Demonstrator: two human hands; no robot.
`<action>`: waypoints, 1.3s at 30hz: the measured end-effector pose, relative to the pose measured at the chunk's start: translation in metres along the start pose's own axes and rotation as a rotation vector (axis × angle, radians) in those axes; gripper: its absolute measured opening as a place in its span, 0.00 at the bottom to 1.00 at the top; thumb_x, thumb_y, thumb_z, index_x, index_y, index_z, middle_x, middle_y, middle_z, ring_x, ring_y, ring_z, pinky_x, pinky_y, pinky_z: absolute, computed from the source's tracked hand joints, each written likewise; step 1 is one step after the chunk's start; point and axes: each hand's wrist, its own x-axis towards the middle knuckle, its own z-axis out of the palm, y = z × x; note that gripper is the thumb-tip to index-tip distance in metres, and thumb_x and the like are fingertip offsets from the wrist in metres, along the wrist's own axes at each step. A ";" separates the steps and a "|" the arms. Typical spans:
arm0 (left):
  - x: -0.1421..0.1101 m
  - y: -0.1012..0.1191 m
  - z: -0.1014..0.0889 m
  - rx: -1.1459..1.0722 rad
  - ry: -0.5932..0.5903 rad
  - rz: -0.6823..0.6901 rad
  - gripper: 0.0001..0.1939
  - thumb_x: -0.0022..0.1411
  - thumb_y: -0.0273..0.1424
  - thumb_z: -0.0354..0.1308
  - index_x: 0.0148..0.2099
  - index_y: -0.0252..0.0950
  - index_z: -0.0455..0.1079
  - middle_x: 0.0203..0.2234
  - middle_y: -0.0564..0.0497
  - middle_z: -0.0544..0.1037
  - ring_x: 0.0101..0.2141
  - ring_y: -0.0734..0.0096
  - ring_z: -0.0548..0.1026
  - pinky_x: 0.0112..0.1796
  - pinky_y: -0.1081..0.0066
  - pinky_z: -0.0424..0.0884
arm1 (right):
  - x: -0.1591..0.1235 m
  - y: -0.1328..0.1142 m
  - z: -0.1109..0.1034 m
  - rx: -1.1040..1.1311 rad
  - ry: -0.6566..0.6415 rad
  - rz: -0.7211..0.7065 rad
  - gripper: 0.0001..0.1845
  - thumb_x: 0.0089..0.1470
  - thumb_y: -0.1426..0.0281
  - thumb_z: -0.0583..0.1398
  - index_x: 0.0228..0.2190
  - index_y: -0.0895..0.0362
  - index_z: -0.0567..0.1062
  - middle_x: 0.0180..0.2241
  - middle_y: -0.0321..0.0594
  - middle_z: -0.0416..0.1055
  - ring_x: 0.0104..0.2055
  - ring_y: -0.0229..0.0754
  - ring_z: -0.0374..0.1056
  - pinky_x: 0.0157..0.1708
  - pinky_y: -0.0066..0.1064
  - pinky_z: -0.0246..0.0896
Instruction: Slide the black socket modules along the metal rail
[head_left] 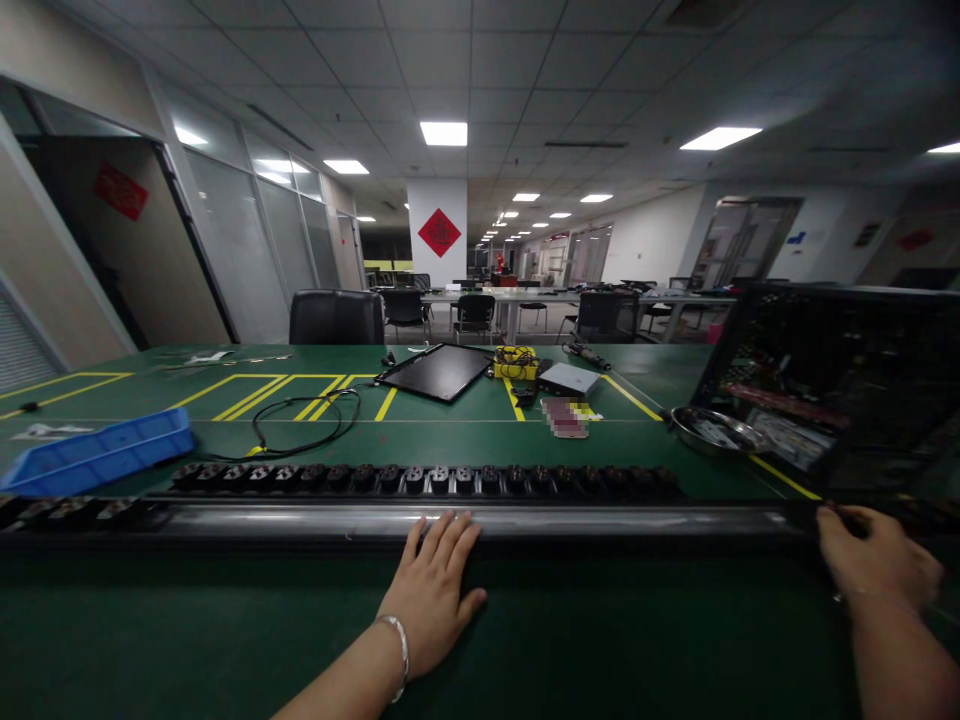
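Observation:
A long dark rail with a shiny metallic strip (pixel 600 521) runs across the workbench in front of me. My left hand (pixel 433 605) is open, with its fingertips resting on the strip near the middle and the thumb spread to the side. At the right end of the rail my right hand (pixel 874 555) is closed, thumb and fingers pinched together. What it pinches there is dark and mostly hidden. Just behind the strip stands a row of black plug-like parts (pixel 415 478), and more of them lie at the left end.
A blue plastic bin (pixel 105 450) sits at the left, near a looped black cable (pixel 300 440). Farther back are a flat black screen panel (pixel 439 371), a yellow box (pixel 516 363) with cables and a grey box (pixel 568 379). A metal bowl (pixel 716 430) stands beside an open computer case (pixel 847 380).

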 end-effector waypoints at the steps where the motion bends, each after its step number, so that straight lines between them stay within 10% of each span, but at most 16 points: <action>1: 0.000 0.000 0.000 0.000 0.000 0.001 0.32 0.60 0.43 0.47 0.64 0.43 0.46 0.62 0.50 0.53 0.61 0.57 0.47 0.58 0.49 0.41 | -0.002 -0.002 -0.001 -0.007 -0.005 -0.008 0.24 0.52 0.53 0.50 0.46 0.52 0.69 0.47 0.50 0.63 0.53 0.54 0.52 0.43 0.38 0.50; 18: 0.001 -0.001 0.004 0.056 0.028 0.028 0.34 0.60 0.41 0.47 0.65 0.41 0.41 0.63 0.50 0.48 0.62 0.57 0.43 0.58 0.48 0.43 | -0.112 -0.083 -0.029 -0.213 -0.200 -0.525 0.23 0.59 0.60 0.44 0.32 0.58 0.74 0.38 0.46 0.68 0.40 0.46 0.63 0.34 0.33 0.52; 39: 0.000 0.001 0.002 0.066 0.042 0.026 0.34 0.59 0.38 0.50 0.65 0.40 0.43 0.64 0.50 0.44 0.62 0.56 0.40 0.58 0.49 0.45 | -0.176 -0.133 -0.054 -0.251 -0.437 -0.682 0.22 0.58 0.62 0.44 0.29 0.58 0.74 0.31 0.46 0.71 0.33 0.46 0.67 0.29 0.31 0.53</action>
